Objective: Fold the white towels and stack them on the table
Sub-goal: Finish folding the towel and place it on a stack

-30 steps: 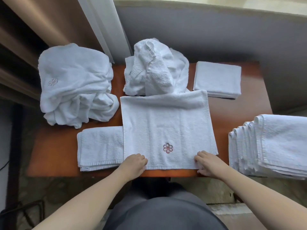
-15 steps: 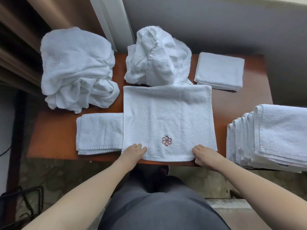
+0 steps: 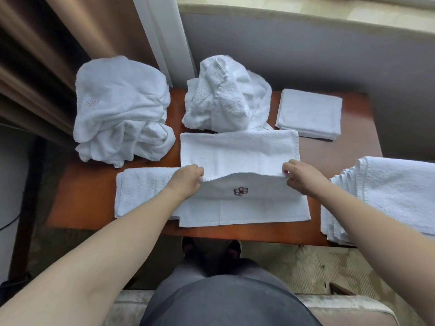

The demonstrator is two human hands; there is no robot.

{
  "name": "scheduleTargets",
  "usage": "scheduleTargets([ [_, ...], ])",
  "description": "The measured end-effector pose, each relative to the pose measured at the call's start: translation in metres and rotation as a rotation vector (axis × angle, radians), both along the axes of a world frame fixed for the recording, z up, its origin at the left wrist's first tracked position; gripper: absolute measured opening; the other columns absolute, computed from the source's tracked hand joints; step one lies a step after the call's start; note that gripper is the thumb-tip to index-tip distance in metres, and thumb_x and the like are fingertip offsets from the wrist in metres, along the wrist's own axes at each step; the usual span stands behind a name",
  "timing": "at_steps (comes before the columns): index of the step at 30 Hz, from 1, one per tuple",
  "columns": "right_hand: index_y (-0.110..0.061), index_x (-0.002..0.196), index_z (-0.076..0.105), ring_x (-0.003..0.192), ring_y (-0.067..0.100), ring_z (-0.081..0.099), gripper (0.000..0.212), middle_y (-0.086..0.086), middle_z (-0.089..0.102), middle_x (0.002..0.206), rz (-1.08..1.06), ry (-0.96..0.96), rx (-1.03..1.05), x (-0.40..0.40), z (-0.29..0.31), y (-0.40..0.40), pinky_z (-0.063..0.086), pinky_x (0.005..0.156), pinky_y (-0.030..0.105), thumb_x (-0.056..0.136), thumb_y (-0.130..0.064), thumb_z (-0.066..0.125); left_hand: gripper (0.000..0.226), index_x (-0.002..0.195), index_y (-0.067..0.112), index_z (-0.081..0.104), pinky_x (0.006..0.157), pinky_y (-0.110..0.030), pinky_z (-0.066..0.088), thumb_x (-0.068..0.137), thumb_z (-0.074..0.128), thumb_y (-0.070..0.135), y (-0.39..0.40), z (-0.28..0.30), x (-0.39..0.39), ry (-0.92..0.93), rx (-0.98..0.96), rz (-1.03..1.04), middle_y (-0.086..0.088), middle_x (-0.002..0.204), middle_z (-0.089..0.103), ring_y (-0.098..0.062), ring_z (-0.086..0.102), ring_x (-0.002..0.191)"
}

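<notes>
There is just one camera, and it sits on the person's head. It looks forward and down, almost straight down at the near edge of the surface (image 3: 341,161). It is close: both arms reach out from the bottom corners, and the person's lap and shoes (image 3: 211,249) show below. The wide lens bends the edges. The wall (image 3: 306,55) fills the top.

Soft daylight from the window (image 3: 306,5) at top; shadows faint, no glare. Wide-angle bending at edges; slight softness throughout.
</notes>
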State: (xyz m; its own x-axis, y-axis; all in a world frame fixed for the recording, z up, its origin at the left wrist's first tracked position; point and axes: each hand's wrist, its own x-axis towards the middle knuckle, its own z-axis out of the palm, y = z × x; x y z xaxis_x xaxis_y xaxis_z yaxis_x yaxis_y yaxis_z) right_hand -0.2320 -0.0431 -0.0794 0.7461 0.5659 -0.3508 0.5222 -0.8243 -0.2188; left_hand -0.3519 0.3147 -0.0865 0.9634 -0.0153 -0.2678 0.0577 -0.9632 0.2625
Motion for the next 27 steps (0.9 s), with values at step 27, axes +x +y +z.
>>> scheduleTargets([
  [27, -0.004, 0.063, 0.066, 0.052, 0.032, 0.059, 0.032, 0.011, 0.059, 0.064, 0.198, -0.105, -0.093, -0.086, -0.061, -0.047, 0.047, 0.044, 0.034, 0.049, -0.003, 0.095, 0.01, 0.085, 0.004, 0.059, 0.054, -0.035, 0.037, 0.079, 0.065, -0.002, -0.017, -0.057, -0.099, 0.038, -0.039, 0.024, -0.009, 0.085, 0.056, -0.027, 0.054, 0.076],
])
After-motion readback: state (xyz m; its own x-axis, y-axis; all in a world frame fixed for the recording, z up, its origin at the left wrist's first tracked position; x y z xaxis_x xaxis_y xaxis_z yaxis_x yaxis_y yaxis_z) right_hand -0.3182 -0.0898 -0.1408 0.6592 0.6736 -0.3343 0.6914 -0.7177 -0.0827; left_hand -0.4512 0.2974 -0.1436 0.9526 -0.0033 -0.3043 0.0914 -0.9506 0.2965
